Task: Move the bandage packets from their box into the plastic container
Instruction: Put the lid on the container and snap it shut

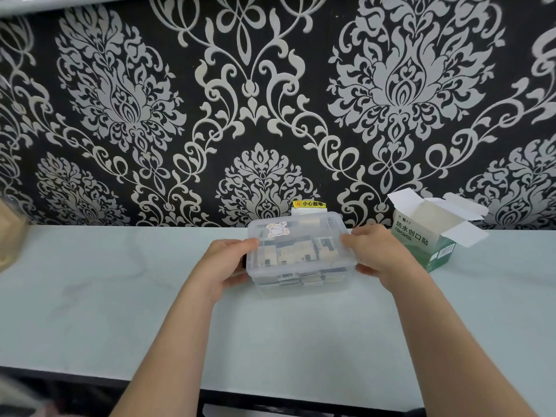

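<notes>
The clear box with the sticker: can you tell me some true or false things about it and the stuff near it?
1. Both hands hold the clear container. True: left hand, right hand.
2. The container is empty. False: bandage packets show through it.
3. The bandage box is shut. False: its flaps stand open.
4. The lid is on the container. True.
5. The bandage box stands left of the container. False: right.

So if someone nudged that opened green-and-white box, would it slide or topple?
Probably it slides or tips easily: the bandage box looks like thin cardboard, flaps open, seemingly empty inside, so likely very light. It already sits tilted on the counter, suggesting little stability.
</notes>
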Tool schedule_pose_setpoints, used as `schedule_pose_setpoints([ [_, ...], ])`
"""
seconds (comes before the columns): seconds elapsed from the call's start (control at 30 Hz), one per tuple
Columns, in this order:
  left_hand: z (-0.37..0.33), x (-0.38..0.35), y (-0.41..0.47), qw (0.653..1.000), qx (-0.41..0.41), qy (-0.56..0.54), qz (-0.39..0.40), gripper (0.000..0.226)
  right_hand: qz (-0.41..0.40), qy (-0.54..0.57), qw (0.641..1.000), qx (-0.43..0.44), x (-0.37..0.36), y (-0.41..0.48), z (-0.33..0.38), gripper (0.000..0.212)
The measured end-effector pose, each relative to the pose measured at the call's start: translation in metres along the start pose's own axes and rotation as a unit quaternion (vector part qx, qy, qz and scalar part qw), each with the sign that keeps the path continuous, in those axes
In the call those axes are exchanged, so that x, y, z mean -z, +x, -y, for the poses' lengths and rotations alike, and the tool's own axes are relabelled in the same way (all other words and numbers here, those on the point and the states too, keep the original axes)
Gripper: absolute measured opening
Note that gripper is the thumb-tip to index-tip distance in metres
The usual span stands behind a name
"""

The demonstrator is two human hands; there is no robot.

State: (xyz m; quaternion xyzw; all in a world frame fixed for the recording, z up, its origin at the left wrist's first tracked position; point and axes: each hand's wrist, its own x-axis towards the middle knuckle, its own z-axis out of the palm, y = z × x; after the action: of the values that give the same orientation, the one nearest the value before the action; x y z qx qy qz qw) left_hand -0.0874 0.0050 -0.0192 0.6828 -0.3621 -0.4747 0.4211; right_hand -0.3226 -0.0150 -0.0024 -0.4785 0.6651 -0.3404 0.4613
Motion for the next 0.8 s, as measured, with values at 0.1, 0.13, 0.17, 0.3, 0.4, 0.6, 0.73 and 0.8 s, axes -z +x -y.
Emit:
schedule_pose_setpoints([
  [0.1,0.0,-0.003,-0.002,0.999,-0.002,-0.036,0.014,0.016,-0.018,0.043,0.999,0.012,-0.001,0.001,-0.002,0.038],
  [0.13,0.0,-0.004,-0.003,0.999,-0.014,-0.041,0.002,0.014,-0.033,0.047,0.998,0.023,-0.002,0.001,-0.002,0.04],
  [0.17,0.0,-0.005,-0.002,0.999,-0.028,-0.036,-0.013,0.012,-0.053,0.04,0.997,0.035,-0.003,0.0,-0.002,0.04],
  [0.3,0.003,-0.015,-0.003,0.989,-0.103,0.041,-0.093,0.015,-0.12,-0.121,0.982,0.086,-0.012,-0.003,0.0,0.022],
  [0.4,0.001,-0.022,-0.008,0.945,-0.152,0.229,-0.176,0.028,-0.142,-0.215,0.962,0.095,-0.019,-0.005,0.002,0.021],
  [0.6,0.0,-0.025,-0.009,0.901,-0.187,0.332,-0.207,0.026,-0.165,-0.277,0.94,0.115,-0.024,-0.006,0.004,0.027],
  [0.73,0.0,-0.025,-0.007,0.88,-0.202,0.372,-0.213,0.028,-0.181,-0.321,0.92,0.135,-0.028,-0.006,0.004,0.03],
  [0.8,-0.001,-0.025,-0.007,0.867,-0.212,0.394,-0.219,0.028,-0.189,-0.341,0.909,0.149,-0.029,-0.007,0.005,0.02],
])
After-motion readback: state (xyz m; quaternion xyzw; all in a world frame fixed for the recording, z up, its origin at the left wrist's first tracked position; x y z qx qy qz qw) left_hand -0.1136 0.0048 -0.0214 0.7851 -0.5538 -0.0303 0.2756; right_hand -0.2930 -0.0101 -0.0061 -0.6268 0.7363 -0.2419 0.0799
